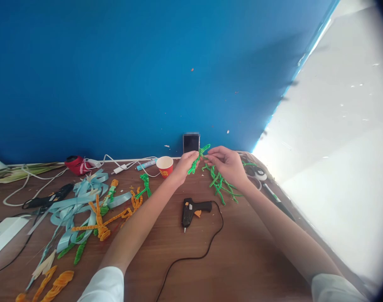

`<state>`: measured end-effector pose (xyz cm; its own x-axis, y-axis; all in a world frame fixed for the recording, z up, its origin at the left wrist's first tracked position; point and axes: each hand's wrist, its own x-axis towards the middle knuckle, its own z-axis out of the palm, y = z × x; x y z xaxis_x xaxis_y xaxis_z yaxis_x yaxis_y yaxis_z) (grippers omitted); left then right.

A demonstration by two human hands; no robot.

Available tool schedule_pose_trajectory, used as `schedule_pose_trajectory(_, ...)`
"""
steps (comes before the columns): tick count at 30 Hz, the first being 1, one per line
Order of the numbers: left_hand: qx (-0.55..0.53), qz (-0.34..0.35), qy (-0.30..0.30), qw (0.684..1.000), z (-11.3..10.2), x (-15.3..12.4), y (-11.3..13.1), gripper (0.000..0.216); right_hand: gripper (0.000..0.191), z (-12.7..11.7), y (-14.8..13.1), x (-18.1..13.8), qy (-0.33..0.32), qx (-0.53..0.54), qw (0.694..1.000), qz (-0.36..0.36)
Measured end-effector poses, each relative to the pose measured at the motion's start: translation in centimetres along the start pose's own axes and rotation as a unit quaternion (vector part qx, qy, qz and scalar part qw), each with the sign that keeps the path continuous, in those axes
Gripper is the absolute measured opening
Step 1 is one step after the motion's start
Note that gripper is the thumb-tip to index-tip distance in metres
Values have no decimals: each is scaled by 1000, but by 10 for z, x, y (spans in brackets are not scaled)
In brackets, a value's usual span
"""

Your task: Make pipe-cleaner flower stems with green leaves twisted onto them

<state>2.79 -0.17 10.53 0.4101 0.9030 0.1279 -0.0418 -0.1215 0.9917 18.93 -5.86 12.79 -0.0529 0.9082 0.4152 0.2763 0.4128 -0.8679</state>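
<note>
Above the far part of the table, my left hand is closed around a bright green fuzzy pipe cleaner piece, twisted together with ends sticking out. My right hand comes in from the right with thumb and index finger pinched at the same piece; the exact spot they grip is too small to make out. Below my right hand lies a loose pile of green pipe cleaners. A black hot glue gun with an orange trigger rests on the table nearer to me, its nozzle towards me.
A red paper cup and a phone-like dark screen stand by the blue wall. Leftward lie light blue ribbon, orange pipe cleaner shapes and a white power strip. The glue gun's cord curves towards me.
</note>
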Motion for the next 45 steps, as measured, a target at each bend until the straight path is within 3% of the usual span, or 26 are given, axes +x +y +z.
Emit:
schedule_pose_trajectory(4, 18, 52, -12, 998, -1, -3, 6, 34, 28, -2, 8, 5, -6, 48, 998, 26)
schedule_pose_trajectory(10, 126, 59, -151, 979, -9, -11, 19, 38, 22, -11, 14, 13, -3, 45, 999, 19)
schedule_pose_trajectory(13, 222, 47, -209, 951, -12, -12, 24, 40, 28, -16, 15, 17, -3, 43, 998, 42)
schedule_pose_trajectory(16, 327, 52, -253, 909, -16, -13, 25, 36, 35, -18, 15, 17, -79, 43, 994, 65)
schedule_pose_trajectory(18, 393, 61, -258, 880, -16, -14, 22, 33, 37, -17, 16, 16, -139, 36, 987, 73)
schedule_pose_trajectory(21, 469, 80, -198, 857, -10, -15, 12, 31, 34, -12, 15, 13, -165, -5, 985, 52)
schedule_pose_trajectory(25, 425, 81, -65, 899, 2, -9, -9, 28, 20, -5, 12, 8, -80, -140, 987, -30)
schedule_pose_trajectory(29, 221, 61, -26, 973, 3, 0, -19, 31, 10, 0, 13, 6, -16, -224, 969, -102)
schedule_pose_trajectory(32, 118, 86, -21, 989, 0, 2, -20, 32, 10, 1, 20, 8, -6, -165, 982, -92)
schedule_pose_trajectory(35, 73, 102, -17, 992, -1, 3, -19, 31, 21, 2, 33, 12, 14, -19, 1000, -7)
schedule_pose_trajectory(37, 47, 87, -31, 995, -3, 3, -21, 32, 30, 3, 42, 15, 9, 80, 996, 50)
schedule_pose_trajectory(40, 27, 41, -122, 991, -10, 4, -24, 34, 32, 6, 53, 17, -12, 181, 980, 86)
schedule_pose_trajectory(45, 130, 14, -254, 958, -29, 4, -15, 35, 33, 6, 56, 19, -68, 209, 969, 109)
